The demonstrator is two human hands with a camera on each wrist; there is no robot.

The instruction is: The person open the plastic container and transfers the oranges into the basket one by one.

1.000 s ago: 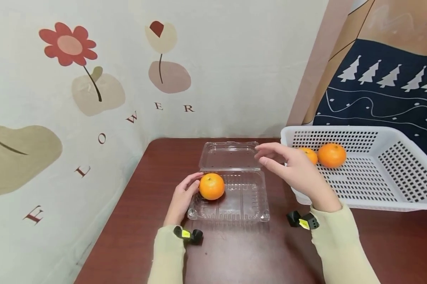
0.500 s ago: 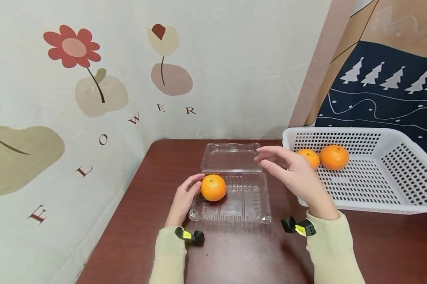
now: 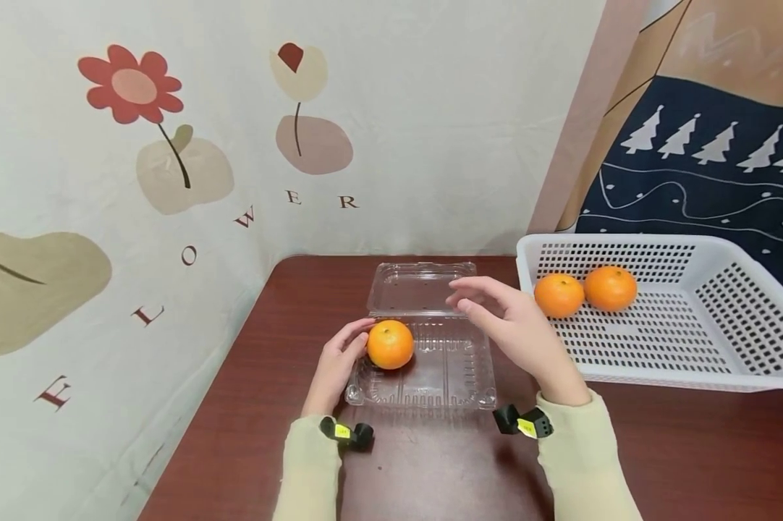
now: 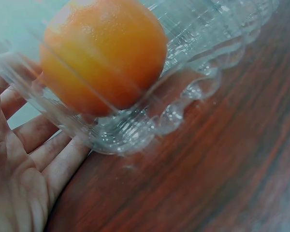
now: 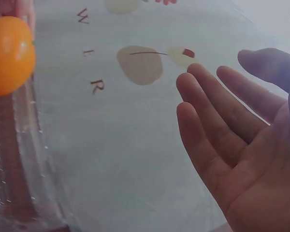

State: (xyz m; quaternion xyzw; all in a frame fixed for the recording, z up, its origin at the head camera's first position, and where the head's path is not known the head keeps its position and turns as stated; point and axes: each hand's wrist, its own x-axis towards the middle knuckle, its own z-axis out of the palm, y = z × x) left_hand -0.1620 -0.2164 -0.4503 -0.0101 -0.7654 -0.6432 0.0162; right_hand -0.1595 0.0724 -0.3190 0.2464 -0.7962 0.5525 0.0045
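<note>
An orange [image 3: 390,344] sits at the left end of a clear plastic clamshell container [image 3: 453,369], whose lid [image 3: 404,288] is folded back flat behind it. My left hand [image 3: 335,365] rests against the container's left side, beside the orange. In the left wrist view its extended fingers [image 4: 36,133] touch the outside of the clear wall. My right hand [image 3: 518,329] hovers over the right side of the container, fingers loosely bent and apart, holding nothing. The right wrist view shows its spread fingers [image 5: 217,121] with the orange off to the left.
To the right stands a white perforated plastic basket [image 3: 724,354] with two oranges [image 3: 559,295] side by side at its left. The brown table [image 3: 424,470] meets a wall [image 3: 430,145] with printed flowers at the back.
My right hand has moved left and slightly down, away from the basket, uncovering the nearer orange there. My left hand and the orange beside it have stayed in place.
</note>
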